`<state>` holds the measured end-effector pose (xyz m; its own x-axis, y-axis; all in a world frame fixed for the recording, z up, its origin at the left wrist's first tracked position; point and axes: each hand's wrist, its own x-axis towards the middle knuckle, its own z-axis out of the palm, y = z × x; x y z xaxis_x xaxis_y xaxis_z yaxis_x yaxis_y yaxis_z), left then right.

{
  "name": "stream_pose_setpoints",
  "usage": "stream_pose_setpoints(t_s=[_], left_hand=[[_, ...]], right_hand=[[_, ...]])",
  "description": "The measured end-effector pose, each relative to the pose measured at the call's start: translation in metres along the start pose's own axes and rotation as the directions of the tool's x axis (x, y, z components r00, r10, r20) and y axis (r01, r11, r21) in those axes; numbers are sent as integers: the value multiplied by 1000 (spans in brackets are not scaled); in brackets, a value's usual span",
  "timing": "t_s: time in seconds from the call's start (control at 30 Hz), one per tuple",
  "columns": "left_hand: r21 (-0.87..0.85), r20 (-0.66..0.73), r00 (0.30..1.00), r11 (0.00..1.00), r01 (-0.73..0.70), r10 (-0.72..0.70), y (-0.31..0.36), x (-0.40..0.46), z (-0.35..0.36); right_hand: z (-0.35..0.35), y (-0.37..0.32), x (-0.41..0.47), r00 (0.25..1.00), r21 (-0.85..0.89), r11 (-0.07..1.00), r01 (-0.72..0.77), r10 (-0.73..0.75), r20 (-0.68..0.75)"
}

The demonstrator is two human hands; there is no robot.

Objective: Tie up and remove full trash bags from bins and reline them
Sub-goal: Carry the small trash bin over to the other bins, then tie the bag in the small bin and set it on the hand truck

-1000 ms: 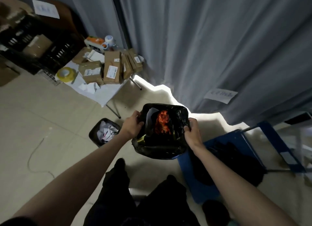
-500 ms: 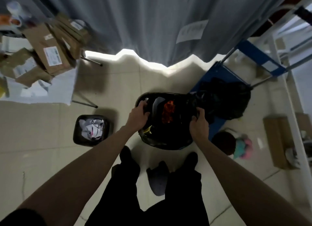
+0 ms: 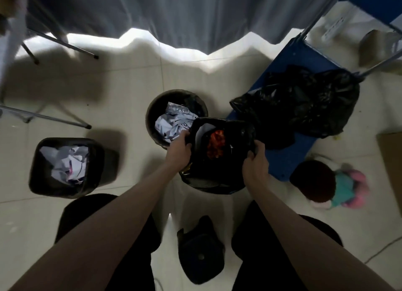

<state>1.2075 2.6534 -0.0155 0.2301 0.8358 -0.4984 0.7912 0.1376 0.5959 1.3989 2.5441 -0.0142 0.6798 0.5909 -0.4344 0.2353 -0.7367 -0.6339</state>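
Our view has tipped down, bringing a far round bin [image 3: 177, 112] into sight; left hand [image 3: 178, 152] and right hand [image 3: 255, 164] grip the bag [image 3: 219, 155] rim at centre, which we should gather evenly before knotting.

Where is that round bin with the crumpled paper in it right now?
The round bin stands on the floor at the middle of the head view, just beyond the left hand and partly behind the held black bag.
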Motion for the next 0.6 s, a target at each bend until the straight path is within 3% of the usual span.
stream_pose_setpoints(t_s=[0.17, 0.47, 0.6], left_hand=[[26, -44, 999, 999, -20, 21, -43, 33, 32], [45, -349, 936, 998, -43, 56, -116, 112, 25], [24, -414, 908, 998, -55, 60, -141, 142, 38]], right_hand=[[48, 27, 40, 1000, 21, 1000, 0, 0, -19], [156, 20, 100, 976, 120, 974, 191, -201, 80], [188, 26, 132, 962, 151, 956, 252, -265, 73]])
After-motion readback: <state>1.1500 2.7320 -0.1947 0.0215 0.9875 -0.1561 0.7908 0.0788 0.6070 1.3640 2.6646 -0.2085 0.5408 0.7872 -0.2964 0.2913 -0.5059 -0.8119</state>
